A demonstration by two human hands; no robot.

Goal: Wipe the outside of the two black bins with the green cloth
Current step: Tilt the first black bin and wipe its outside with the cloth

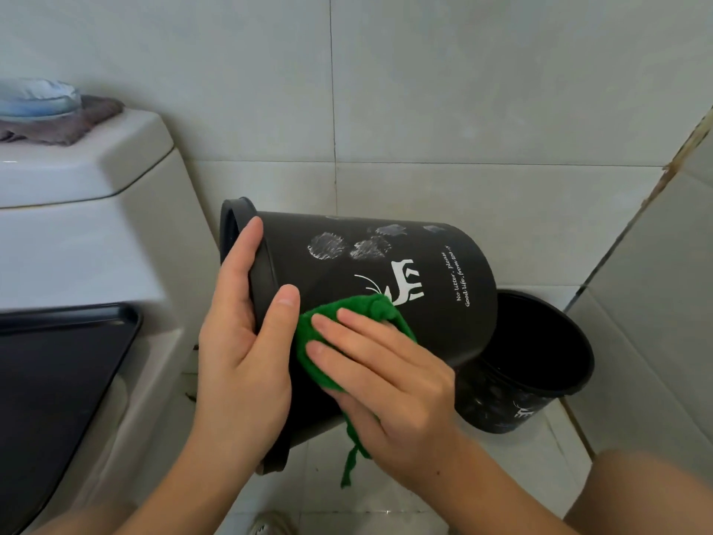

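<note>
A green cloth (339, 341) is pressed flat against the side of a tipped black bin (386, 287) by the right hand (389, 384), whose fingers are laid straight over the cloth; a frayed strand of the cloth hangs below the wrist. The bin is held off the floor, mouth turned left, by the left hand (243, 341), which is curled round its rim with the thumb on the outer wall. Just behind and partly under it, a second black bin (532, 380) is set upright on the tiled floor (532, 465) in the corner. A toilet tank (77, 210) is seen at the left, against the tiled wall (463, 90).
</note>
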